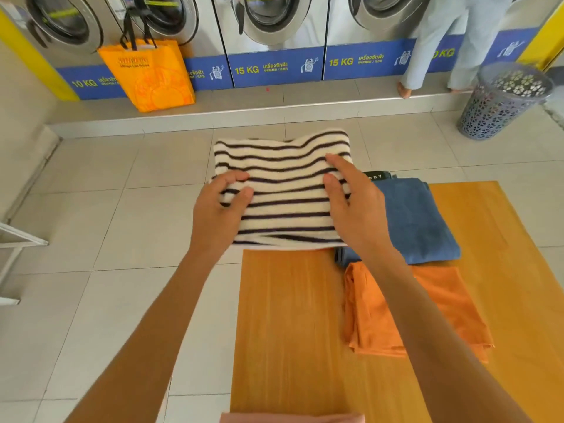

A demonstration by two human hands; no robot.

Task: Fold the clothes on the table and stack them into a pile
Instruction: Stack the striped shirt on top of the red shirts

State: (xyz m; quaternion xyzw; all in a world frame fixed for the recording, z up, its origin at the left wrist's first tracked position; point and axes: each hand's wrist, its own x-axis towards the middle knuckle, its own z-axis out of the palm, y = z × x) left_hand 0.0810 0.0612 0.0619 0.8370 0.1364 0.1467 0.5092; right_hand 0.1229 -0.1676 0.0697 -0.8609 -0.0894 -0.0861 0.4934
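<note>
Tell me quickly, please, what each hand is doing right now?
Left hand: closed on the left edge of the folded striped shirt, holding it.
Right hand: gripping the striped shirt's right edge, fingers extended on top.

Folded striped top [283, 190] aloft; blue [418, 221], orange clothes [406, 312] on table [290, 331]

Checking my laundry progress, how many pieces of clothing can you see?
4: striped top in both hands, blue garment and orange garment on the table, pink piece at the bottom edge. Others may be hidden.
</note>
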